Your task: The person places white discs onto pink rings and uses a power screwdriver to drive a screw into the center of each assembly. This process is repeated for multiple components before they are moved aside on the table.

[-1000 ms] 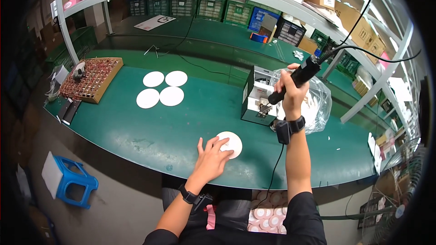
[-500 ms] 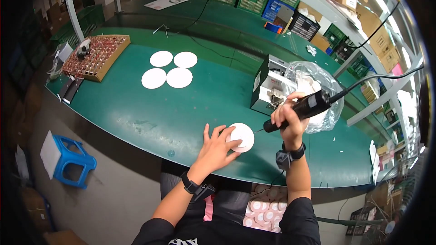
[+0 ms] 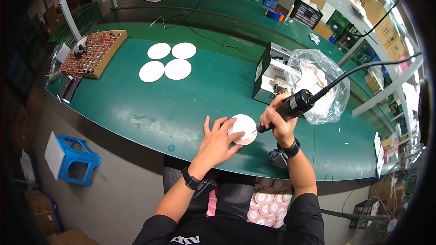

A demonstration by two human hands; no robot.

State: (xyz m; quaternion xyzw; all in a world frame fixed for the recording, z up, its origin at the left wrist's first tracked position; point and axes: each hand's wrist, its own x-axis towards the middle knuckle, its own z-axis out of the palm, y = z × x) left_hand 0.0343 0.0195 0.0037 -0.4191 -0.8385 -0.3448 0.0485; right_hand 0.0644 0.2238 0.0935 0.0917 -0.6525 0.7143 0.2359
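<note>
A white round disc (image 3: 245,126) lies near the front edge of the green table (image 3: 181,104). My left hand (image 3: 217,140) rests flat on the disc's left side, fingers spread. My right hand (image 3: 278,122) grips a black corded electric screwdriver (image 3: 290,106), tilted, with its tip on the middle of the disc. The cord runs up and to the right.
Several white discs (image 3: 165,61) lie at the table's back left beside a brown tray of small parts (image 3: 93,53). A grey box machine (image 3: 271,72) and a clear plastic bag of discs (image 3: 318,84) stand behind my right hand. A blue stool (image 3: 75,159) is on the floor at left.
My right hand has come down from beside the grey machine with the screwdriver and set its tip on the disc. My left hand stayed on the disc.
</note>
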